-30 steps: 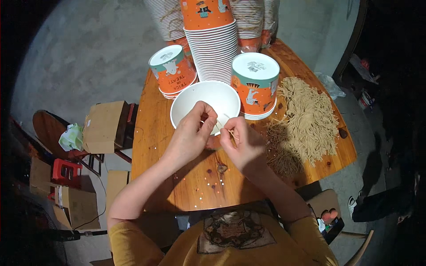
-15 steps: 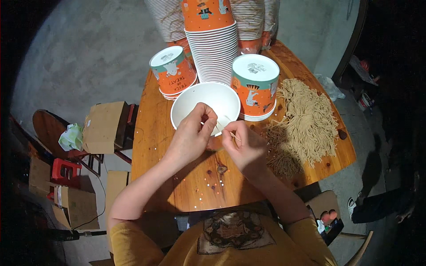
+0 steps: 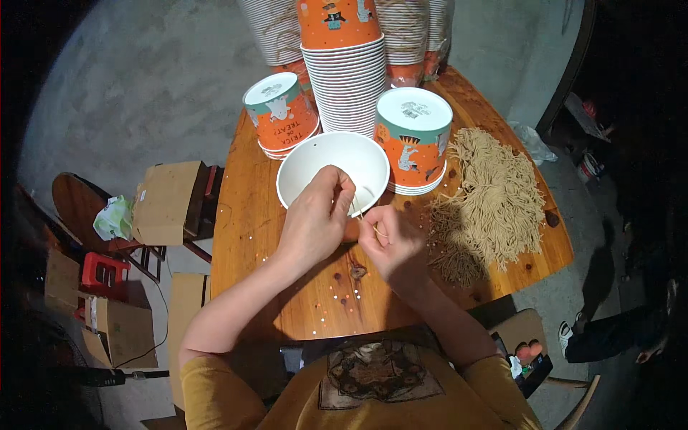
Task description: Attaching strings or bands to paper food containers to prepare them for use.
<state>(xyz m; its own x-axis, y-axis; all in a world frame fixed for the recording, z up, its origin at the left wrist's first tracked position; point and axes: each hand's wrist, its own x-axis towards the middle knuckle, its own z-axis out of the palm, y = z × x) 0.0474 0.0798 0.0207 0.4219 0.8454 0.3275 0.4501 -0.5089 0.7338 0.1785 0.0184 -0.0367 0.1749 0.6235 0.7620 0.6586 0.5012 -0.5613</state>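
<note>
Pinching the white cup's point(image 3: 315, 161) rim, left hand point(image 3: 315, 218); right hand point(image 3: 393, 244) (fingers curled) pinches a thin string point(image 3: 367, 223).

I saw a round table point(image 3: 251, 215) of varnished wood, orange-brown with a slight sheen and dark knots, and on it a white paper cup point(image 3: 315, 161), matt and smooth inside. To the right lay a heap of tan strings point(image 3: 494, 193), fibrous and dull. The far cup stacks point(image 3: 351, 72) looked like printed paper, and the left boxes point(image 3: 168, 201) were plain matt cardboard.
</note>
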